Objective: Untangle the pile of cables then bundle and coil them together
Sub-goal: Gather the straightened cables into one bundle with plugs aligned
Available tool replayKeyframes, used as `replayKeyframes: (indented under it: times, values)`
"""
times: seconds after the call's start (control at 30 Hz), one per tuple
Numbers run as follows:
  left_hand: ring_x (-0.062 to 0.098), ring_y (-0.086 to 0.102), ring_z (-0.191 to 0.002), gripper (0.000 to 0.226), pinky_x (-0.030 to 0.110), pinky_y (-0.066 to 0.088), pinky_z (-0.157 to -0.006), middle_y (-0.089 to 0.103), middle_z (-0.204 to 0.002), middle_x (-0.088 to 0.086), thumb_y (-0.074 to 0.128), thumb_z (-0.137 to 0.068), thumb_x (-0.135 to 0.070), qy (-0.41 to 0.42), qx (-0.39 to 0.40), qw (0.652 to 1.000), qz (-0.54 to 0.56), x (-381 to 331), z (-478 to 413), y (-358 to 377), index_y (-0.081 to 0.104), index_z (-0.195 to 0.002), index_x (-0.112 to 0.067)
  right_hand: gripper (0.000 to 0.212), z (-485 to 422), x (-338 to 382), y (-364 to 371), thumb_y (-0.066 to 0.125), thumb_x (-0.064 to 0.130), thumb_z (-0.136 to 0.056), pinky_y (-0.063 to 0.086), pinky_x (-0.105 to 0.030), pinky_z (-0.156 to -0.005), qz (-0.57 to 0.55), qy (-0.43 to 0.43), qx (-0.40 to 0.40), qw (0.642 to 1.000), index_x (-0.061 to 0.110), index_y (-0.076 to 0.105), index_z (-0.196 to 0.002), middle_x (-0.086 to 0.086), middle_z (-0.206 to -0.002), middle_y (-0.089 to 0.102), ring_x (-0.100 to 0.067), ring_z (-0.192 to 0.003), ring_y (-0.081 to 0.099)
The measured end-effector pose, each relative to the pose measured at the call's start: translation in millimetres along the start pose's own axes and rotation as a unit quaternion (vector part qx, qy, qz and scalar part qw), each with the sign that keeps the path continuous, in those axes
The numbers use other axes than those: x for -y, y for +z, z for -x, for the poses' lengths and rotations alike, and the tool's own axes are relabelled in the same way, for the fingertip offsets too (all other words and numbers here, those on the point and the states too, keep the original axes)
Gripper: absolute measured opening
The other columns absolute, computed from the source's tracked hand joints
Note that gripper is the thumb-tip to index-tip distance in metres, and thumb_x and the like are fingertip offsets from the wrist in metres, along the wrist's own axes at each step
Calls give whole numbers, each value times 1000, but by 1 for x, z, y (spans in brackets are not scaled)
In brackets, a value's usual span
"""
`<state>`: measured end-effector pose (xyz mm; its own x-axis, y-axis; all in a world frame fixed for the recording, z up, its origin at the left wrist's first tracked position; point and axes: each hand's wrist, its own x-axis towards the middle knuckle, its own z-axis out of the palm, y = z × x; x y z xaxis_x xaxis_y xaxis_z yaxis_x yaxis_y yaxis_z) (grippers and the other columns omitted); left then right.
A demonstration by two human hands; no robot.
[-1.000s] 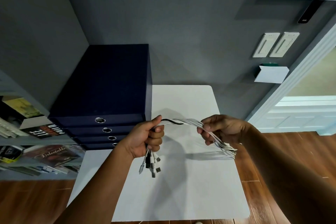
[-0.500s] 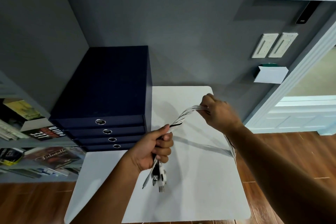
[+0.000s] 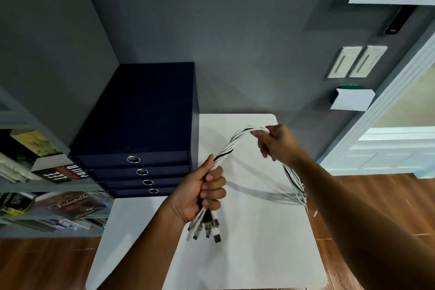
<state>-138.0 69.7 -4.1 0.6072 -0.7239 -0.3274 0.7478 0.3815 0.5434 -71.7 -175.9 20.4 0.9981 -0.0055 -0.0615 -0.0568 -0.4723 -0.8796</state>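
Observation:
A bundle of white cables with one black cable (image 3: pixel 229 149) arches in the air above the white table (image 3: pixel 259 254). My left hand (image 3: pixel 202 192) grips the bundle near one end, and several plugs (image 3: pixel 207 228) hang below my fist. My right hand (image 3: pixel 277 143) pinches the top of the arch farther back and to the right. From there the cables run down behind my right forearm to the table's right edge, where their loose ends (image 3: pixel 299 186) show.
A dark blue drawer box (image 3: pixel 141 125) with several ring pulls stands on the table's left rear. Shelves with books and magazines (image 3: pixel 47 186) are at the left. A grey wall with switches (image 3: pixel 355 61) rises behind, a wooden floor and a doorway lie to the right.
My right hand has carried the cables from beside my left hand up and away toward the wall, drawing the bundle into a longer arch. My left hand has dropped slightly with the plugs.

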Motion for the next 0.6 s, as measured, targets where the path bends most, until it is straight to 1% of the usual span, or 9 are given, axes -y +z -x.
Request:
replayKeyframes:
  times: [0.07,0.13,0.2,0.27,0.33,0.37,0.4,0.5,0.6]
  values:
    - [4,16,-41,46,16,21,-33,26,-49,-9,50,-94,-53,6,-6,1000,24,-2,-1,-8,39,-63,-21,46,4,-8,-3,69,26,-90,21,-23,-43,-97,33,30,994,16,41,-55,-2,-44,38,-16,-39,25]
    - [4,15,-40,45,16,20,-33,26,-49,-9,48,-94,-51,6,13,999,45,-2,-3,-8,42,-62,-20,49,7,-17,-10,76,21,-82,15,-22,-44,-206,59,62,975,20,34,-56,-1,-49,27,-13,-44,17]
    - [5,15,-40,44,16,21,-33,22,-51,-9,46,-96,-49,13,32,997,63,-3,-6,-3,44,-62,-20,48,10,-23,-19,78,33,-71,15,-23,-45,-294,76,128,944,19,34,-60,-1,-54,21,-14,-48,14]
    - [4,15,-40,44,16,25,-32,20,-52,-9,46,-96,-47,30,34,996,75,-5,-11,3,45,-62,-19,44,12,-30,-28,68,51,-72,17,-28,-51,-388,102,192,896,13,46,-66,-2,-56,25,-16,-50,19]
    - [4,15,-41,44,15,27,-31,18,-52,-9,47,-95,-46,45,25,996,76,-7,-16,6,46,-61,-19,44,14,-39,-36,52,51,-82,18,-32,-55,-455,129,217,854,8,55,-73,-3,-57,31,-17,-52,24]
    - [4,14,-41,43,16,27,-31,18,-52,-9,49,-94,-46,48,25,996,77,-8,-18,7,46,-61,-19,41,15,-44,-38,52,48,-85,21,-31,-54,-467,129,227,845,9,57,-74,-2,-58,33,-16,-52,26]
    - [4,14,-41,42,16,25,-31,18,-53,-9,50,-93,-47,49,30,995,81,-10,-19,7,47,-61,-19,36,17,-48,-40,58,45,-85,27,-30,-54,-470,122,239,841,10,59,-76,-2,-59,35,-15,-52,28]
    - [5,15,-41,45,17,22,-34,18,-53,-10,45,-95,-50,58,42,993,93,-18,-21,9,47,-63,-18,32,24,-61,-45,76,39,-79,44,-32,-65,-448,113,292,838,10,63,-83,-2,-65,41,-15,-57,39]
    - [4,13,-41,47,16,20,-34,17,-54,-10,39,-97,-49,76,23,994,77,-30,-19,19,47,-62,-19,37,31,-69,-50,84,37,-71,47,-36,-69,-376,138,328,856,7,68,-86,-7,-67,49,-19,-61,48]
